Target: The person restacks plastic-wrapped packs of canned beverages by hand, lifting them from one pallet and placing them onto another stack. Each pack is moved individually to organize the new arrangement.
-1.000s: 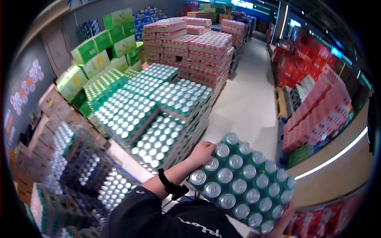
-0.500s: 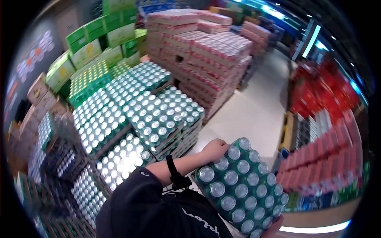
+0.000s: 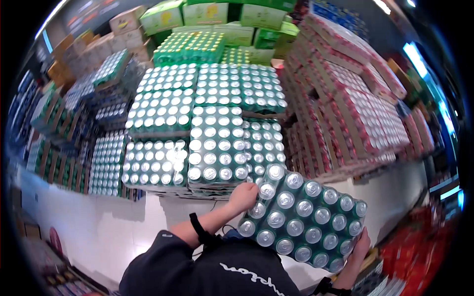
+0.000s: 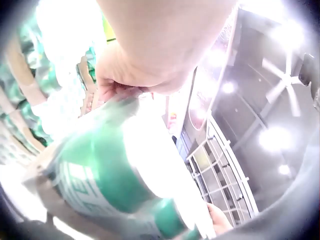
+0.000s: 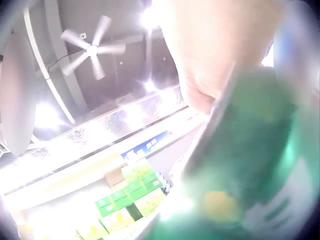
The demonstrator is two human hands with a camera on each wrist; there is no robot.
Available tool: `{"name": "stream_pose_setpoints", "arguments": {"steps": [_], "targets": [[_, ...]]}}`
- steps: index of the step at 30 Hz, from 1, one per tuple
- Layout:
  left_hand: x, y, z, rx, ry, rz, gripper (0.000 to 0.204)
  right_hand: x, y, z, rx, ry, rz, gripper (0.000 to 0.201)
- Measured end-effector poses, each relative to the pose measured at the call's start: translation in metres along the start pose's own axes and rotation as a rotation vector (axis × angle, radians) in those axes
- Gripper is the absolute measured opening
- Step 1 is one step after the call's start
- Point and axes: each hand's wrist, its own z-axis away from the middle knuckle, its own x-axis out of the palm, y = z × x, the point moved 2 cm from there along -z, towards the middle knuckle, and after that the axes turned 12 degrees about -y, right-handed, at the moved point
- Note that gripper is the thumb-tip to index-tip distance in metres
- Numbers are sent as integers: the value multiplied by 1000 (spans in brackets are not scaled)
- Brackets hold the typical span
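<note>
A shrink-wrapped case of green cans (image 3: 303, 219) with silver tops is held tilted in front of the body. My left hand (image 3: 244, 198) grips its left end; in the left wrist view the curled fingers of this hand (image 4: 135, 75) pinch the clear wrap at the edge. At the opposite end my right hand (image 3: 360, 246) holds the case by its side and lower corner, its fingertips partly hidden. In the right wrist view, that hand (image 5: 205, 85) lies against the green wrapped side. Just beyond the case stands a stack of similar green can cases (image 3: 212, 143).
Pink can cases (image 3: 345, 108) rise in a tall stack to the right. Green cartons (image 3: 207, 15) and yellow-topped green packs (image 3: 187, 47) stand behind. Dark blue and green cases (image 3: 69, 118) line the left. Pale floor (image 3: 98, 232) runs along the front of the stacks.
The head view has swung left from the aisle, so the green can stack now lies straight ahead. The case has turned along with the body, both hands keeping their hold.
</note>
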Motion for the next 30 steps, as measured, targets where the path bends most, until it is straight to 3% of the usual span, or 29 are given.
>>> {"name": "stream_pose_setpoints", "arguments": {"steps": [4,5,9,13,15,17,21,26,30], "targets": [[12,-16,-12,-151,163,227,34,38,-24,-136,16,-162,165,35],[17,-24,-15,-149,212,242,33,65,-38,-157,-1,-121,166,40],[36,-27,-7,-206,393,417,31,130,-64,-261,-61,-380,373,40],[63,-11,-4,-296,516,474,30,195,-55,-357,24,-605,546,45],[90,-11,-14,-371,592,507,29,228,-47,-401,34,-750,430,44],[127,-5,-23,-433,665,545,28,258,-44,-417,122,-818,328,45],[185,3,-46,-467,829,706,29,316,-31,-467,91,-909,507,47],[218,24,-74,-477,982,1041,30,391,-16,-484,15,-1131,738,48],[245,20,-97,-525,1051,1171,22,443,28,-504,-184,-1223,910,53]]}}
